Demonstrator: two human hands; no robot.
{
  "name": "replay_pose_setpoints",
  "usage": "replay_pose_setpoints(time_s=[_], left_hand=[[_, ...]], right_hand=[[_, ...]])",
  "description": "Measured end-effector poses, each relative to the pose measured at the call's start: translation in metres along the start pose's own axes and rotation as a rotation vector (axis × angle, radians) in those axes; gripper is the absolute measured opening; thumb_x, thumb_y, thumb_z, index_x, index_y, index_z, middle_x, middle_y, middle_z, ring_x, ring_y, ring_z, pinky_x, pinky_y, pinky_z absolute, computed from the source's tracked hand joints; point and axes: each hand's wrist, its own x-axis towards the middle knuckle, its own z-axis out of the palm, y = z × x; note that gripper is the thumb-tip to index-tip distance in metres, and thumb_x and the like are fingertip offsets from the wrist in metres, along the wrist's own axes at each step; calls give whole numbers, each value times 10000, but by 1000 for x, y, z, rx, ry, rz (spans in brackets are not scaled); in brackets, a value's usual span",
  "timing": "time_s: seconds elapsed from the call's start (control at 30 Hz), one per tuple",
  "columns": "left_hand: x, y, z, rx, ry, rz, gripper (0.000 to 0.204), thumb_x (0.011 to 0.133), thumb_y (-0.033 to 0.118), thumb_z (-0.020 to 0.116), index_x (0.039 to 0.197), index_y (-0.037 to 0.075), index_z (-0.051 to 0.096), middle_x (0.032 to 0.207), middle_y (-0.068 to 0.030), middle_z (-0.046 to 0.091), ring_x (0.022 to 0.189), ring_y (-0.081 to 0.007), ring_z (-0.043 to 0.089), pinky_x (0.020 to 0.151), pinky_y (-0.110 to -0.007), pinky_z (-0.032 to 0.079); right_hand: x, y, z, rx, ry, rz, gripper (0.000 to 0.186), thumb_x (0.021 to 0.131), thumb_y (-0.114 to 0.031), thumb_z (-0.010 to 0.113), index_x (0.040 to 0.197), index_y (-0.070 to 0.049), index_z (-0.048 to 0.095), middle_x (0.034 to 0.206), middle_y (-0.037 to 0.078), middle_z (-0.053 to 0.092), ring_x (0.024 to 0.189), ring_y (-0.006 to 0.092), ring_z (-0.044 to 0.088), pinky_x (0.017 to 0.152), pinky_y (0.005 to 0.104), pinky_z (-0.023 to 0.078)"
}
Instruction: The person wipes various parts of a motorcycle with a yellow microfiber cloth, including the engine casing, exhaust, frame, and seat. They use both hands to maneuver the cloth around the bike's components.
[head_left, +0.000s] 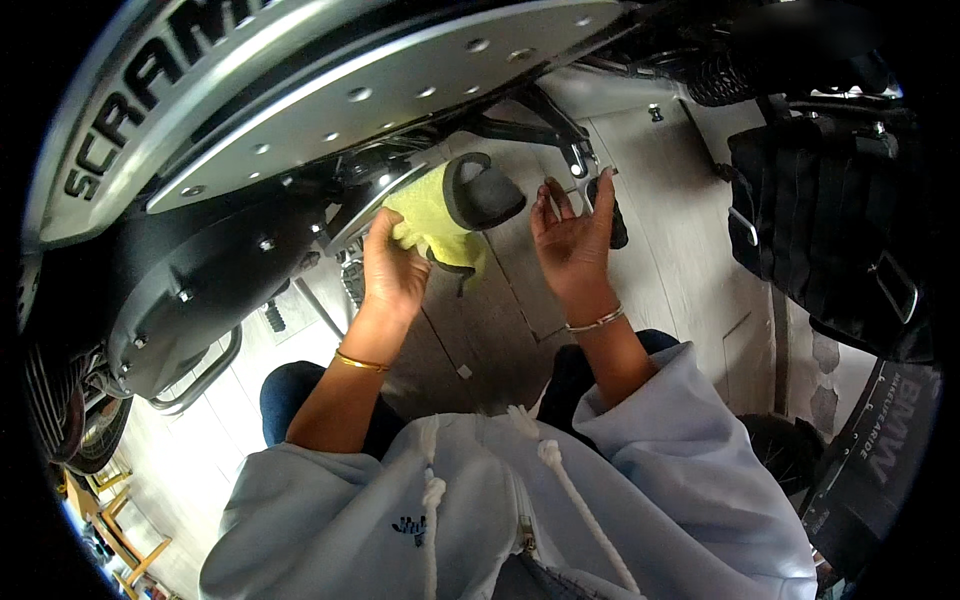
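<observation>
A yellow cloth [427,208] with dark grey edging and a dark grey folded end is bunched up against the underside of a motorcycle. My left hand [398,275] is closed on the cloth's near left side, thumb on top. To the right, my right hand [577,245] is held palm up and holds nothing. Its thumb stretches upward and its fingers are loosely bent, apart from the cloth. Just behind the right thumb is a black foot peg [619,222] on a metal bracket. Above both hands runs the motorcycle's silver panel [400,95] with round bolts.
A black engine cover [220,265] and a bent metal bar [212,378] are at left. Black strapped bags [820,220] hang at right, above a dark printed box [868,460]. A wooden stool [128,535] shows at lower left. Pale floor planks [655,285] lie below.
</observation>
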Motion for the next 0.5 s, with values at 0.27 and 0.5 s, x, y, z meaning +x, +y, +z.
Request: replay_pose_setpoints(time_s=[0.27,0.5], left_hand=[[7,-2,-12,37,-53,12,305,887,226,587,1140,56,584,1167,-51,629,1078,-218,604,966,-369,489],[8,-1,-19,35,-105,2,303,905,233,570,1150,55,575,1161,-48,632,1062,-214,614,949,-364,499]], right_hand=[[15,3,6,-336,-3,-457,501,840,-330,713,1229,-106,489,1020,75,542,879,171,546,750,304,473],[29,-9,19,-551,-2,-781,442,844,-124,678,1244,-31,515,1068,77,548,899,154,546,860,290,418]])
